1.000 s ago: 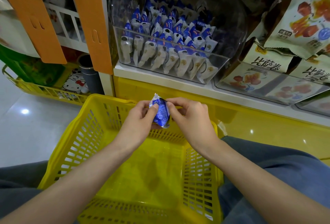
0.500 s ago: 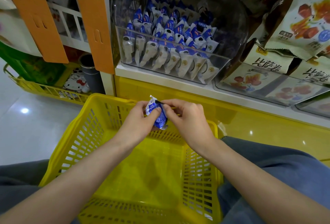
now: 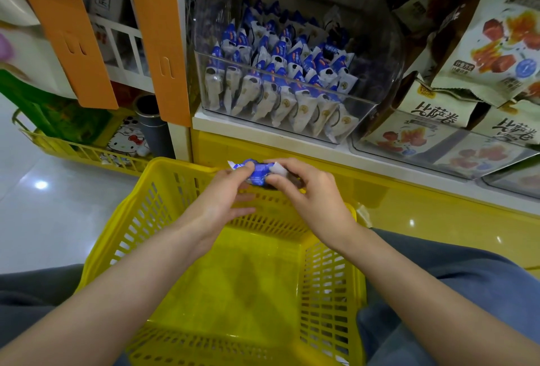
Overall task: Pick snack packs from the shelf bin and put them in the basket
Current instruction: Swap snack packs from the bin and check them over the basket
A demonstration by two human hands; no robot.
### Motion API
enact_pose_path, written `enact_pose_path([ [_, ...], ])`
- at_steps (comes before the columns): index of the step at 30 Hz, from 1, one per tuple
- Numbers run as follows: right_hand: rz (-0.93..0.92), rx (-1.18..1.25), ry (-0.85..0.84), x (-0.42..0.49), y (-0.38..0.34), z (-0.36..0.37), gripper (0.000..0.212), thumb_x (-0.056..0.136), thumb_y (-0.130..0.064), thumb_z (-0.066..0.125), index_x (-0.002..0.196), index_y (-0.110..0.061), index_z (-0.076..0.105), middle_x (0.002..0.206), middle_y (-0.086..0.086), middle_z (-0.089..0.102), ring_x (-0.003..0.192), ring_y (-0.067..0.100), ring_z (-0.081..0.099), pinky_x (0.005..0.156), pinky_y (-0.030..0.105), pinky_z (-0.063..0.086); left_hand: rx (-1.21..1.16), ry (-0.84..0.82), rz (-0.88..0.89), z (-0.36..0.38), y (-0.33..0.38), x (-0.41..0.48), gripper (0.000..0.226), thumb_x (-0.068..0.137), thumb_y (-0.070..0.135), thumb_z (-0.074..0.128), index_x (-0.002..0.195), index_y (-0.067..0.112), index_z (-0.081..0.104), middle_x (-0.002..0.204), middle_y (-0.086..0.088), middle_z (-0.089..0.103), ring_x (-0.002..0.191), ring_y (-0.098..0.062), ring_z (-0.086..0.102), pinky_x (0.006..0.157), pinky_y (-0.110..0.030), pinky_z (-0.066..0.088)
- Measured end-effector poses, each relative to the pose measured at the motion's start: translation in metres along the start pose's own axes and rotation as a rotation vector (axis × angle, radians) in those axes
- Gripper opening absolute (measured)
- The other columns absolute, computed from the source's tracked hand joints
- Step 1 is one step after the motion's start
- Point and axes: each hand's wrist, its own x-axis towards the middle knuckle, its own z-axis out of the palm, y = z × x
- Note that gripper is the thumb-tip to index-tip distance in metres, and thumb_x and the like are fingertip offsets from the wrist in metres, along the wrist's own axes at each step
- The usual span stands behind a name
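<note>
Just above the far rim of the yellow slotted plastic basket [image 3: 152, 208], holding a small blue-and-white crinkly snack pack [image 3: 257, 174] level by its two ends: left hand [image 3: 225, 199] pinching the left end between thumb and forefinger, lower fingers apparently loose, right hand [image 3: 309, 190] gripping the white crimped right end. Further back on the white shelf [image 3: 222, 121], rows of like packs [image 3: 263, 94] upright inside the clear plastic shelf bin [image 3: 362, 108].

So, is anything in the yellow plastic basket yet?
No, the yellow plastic basket is bare inside; left hand and right hand hold the blue-and-white snack pack above it.
</note>
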Motion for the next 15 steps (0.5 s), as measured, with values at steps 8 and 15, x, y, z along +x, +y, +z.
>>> enact_pose_path([
  [8, 0.189, 0.185, -0.050, 0.0064, 0.0007, -0.0076, 0.012, 0.086, -0.026, 0.062, 0.078, -0.018, 0.060, 0.061, -0.008, 0.063, 0.048, -0.005, 0.052, 0.048, 0.007, 0.037, 0.268, -0.030, 0.412, 0.0028, 0.0026, -0.0058, 0.013, 0.091, 0.018, 0.053, 0.097, 0.015, 0.064, 0.096, -0.006, 0.067, 0.079, -0.002, 0.059, 0.068, -0.009, 0.046],
  [15, 0.207, 0.306, 0.061, 0.0090, -0.0053, -0.0078, 0.015, 0.077, -0.017, 0.073, 0.077, -0.025, 0.061, 0.076, -0.006, 0.067, 0.066, 0.007, 0.062, 0.061, 0.025, 0.050, 0.275, 0.026, 0.432, -0.0011, 0.0034, -0.0063, 0.015, 0.090, 0.025, 0.054, 0.094, 0.014, 0.063, 0.093, -0.010, 0.066, 0.079, -0.008, 0.059, 0.072, -0.020, 0.046],
])
